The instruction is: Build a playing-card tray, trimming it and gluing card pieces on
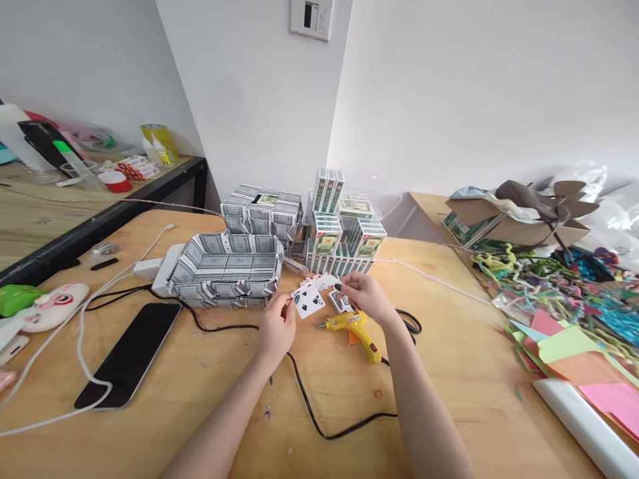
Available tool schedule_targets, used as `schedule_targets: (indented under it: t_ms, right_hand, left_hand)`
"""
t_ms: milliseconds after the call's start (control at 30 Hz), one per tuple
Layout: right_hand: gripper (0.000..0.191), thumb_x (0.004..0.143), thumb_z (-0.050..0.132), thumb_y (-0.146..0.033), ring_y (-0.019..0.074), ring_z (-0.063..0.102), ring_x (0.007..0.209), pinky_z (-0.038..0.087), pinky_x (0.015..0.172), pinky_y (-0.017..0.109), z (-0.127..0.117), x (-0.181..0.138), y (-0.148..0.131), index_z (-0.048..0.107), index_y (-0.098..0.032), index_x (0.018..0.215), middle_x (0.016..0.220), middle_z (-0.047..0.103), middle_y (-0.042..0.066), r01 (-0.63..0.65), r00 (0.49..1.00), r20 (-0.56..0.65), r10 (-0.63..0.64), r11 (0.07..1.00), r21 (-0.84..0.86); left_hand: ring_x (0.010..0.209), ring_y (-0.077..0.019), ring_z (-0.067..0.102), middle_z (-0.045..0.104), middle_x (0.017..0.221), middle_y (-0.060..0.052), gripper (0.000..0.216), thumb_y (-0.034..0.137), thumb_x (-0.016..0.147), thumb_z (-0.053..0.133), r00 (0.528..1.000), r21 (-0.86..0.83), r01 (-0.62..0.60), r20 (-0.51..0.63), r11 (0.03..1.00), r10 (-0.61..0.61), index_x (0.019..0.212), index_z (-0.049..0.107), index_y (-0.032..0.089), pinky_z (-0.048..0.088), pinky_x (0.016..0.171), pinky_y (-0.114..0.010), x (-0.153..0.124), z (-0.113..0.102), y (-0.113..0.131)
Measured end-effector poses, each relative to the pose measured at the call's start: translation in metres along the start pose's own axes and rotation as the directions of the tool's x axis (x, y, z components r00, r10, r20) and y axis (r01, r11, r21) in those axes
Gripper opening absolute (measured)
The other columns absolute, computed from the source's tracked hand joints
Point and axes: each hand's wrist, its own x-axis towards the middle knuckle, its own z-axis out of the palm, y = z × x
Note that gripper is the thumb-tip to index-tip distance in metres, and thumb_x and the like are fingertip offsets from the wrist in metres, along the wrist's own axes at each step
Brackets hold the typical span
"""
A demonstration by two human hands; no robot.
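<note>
Pinched by its corner, a five of spades playing card (310, 303) is in my left hand (277, 324), face up above the table. My right hand (367, 295) has its thumb and fingers closed at the right end of a fan of playing cards (325, 281); the exact grip is partly hidden. Just below that hand lies a patterned card stack (340, 301). A yellow glue gun (352, 322) rests on its side, nozzle pointing left. Behind my left hand stands an open box shape made of folded cards (227, 266).
Green-and-white card boxes (327, 243) are stacked behind my hands. Another folded-card block (262, 211) stands at the back. A black cable (309, 399) loops across the table. To the left lies a phone (130, 352); coloured paper (574, 352) and pipe cleaners (539, 286) cover the right.
</note>
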Motion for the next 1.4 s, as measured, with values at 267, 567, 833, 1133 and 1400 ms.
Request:
schedule_targets:
  t_ms: [267,567,833,1133,1400]
  right_hand:
    - [0.029,0.070,0.060,-0.043,0.0052,0.042,0.038,0.029,0.038,0.018,-0.003,-0.011,-0.003,0.050,-0.017,0.062,0.050,0.053,-0.004,-0.109,0.984,0.165,0.063,0.952,0.288]
    - [0.023,0.068,0.061,-0.038,0.0071,0.051,0.041,0.038,0.040,0.019,0.013,-0.004,-0.004,0.050,-0.018,0.064,0.055,0.060,-0.003,-0.141,0.981,0.180,0.077,0.918,0.371]
    - [0.021,0.070,0.060,-0.035,0.0078,0.051,0.041,0.039,0.039,0.019,0.015,-0.004,-0.004,0.050,-0.018,0.062,0.055,0.060,-0.002,-0.124,0.985,0.156,0.070,0.921,0.370]
    - [0.013,0.069,0.056,-0.024,0.0081,0.051,0.039,0.039,0.037,0.018,0.015,-0.004,-0.006,0.050,-0.018,0.059,0.051,0.060,-0.001,-0.156,0.982,0.156,0.108,0.925,0.346]
    - [0.011,0.072,0.052,-0.025,0.0091,0.050,0.038,0.039,0.037,0.019,0.016,-0.007,-0.008,0.052,-0.019,0.063,0.051,0.059,-0.002,-0.060,0.995,0.092,0.040,0.974,0.219]
  left_hand:
    - [0.070,-0.0143,0.056,0.061,0.080,-0.004,0.012,0.017,0.081,0.044,0.999,-0.042,0.018,0.046,0.999,-0.016,0.082,0.057,0.017,0.045,0.064,-0.024,-0.005,0.004,0.001]
    - [0.074,-0.0154,0.057,0.062,0.083,-0.005,0.014,0.022,0.083,0.045,0.999,-0.074,0.007,0.044,0.997,-0.004,0.087,0.058,0.018,0.046,0.063,-0.024,-0.007,0.006,0.002]
    - [0.075,-0.0158,0.057,0.061,0.081,-0.005,0.014,0.020,0.083,0.045,0.998,-0.076,0.003,0.066,0.997,0.002,0.087,0.058,0.018,0.047,0.066,-0.026,-0.008,0.006,0.001]
    - [0.058,-0.0132,0.053,0.057,0.066,0.000,0.010,0.021,0.082,0.043,0.981,-0.155,0.175,0.115,0.972,-0.158,0.081,0.053,0.018,0.042,0.055,-0.024,-0.012,0.007,0.007]
    - [0.085,-0.0195,0.063,0.067,0.089,-0.007,0.021,0.021,0.069,0.051,0.890,-0.707,0.456,0.352,0.540,-0.289,0.087,0.061,0.015,0.050,0.073,-0.032,-0.009,0.005,0.018]
